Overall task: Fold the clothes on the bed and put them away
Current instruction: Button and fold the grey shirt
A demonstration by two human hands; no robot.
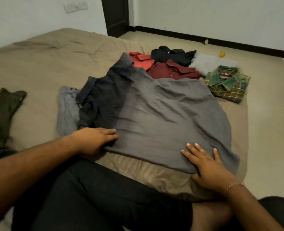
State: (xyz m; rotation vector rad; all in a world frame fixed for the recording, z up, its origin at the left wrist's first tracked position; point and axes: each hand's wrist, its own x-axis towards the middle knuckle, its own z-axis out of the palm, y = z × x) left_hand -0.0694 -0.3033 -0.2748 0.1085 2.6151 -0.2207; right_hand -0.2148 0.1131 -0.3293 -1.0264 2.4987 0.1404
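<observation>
Head view | our left hand [94, 140] and right hand [208, 165] press flat, fingers released, on grey shirt [163, 119] near bed [38, 64] edge | soft, light, limp; we'd pinch hem corners.

I'm sitting in a home bedroom. I'm looking at a low bed [46, 64] wearing a wrinkled tan sheet, lying close to the tiled floor [263, 114]. Folded shirts are sitting on it: a green plaid shirt [228, 84], a maroon shirt [173, 70], a red shirt [142, 61], a black shirt [173, 55]. Plain white walls [204, 17] are running round with a dark skirting strip [221, 41]. A dark door [116, 15] is standing at the back, a switch plate [75, 6] sitting beside it.
</observation>
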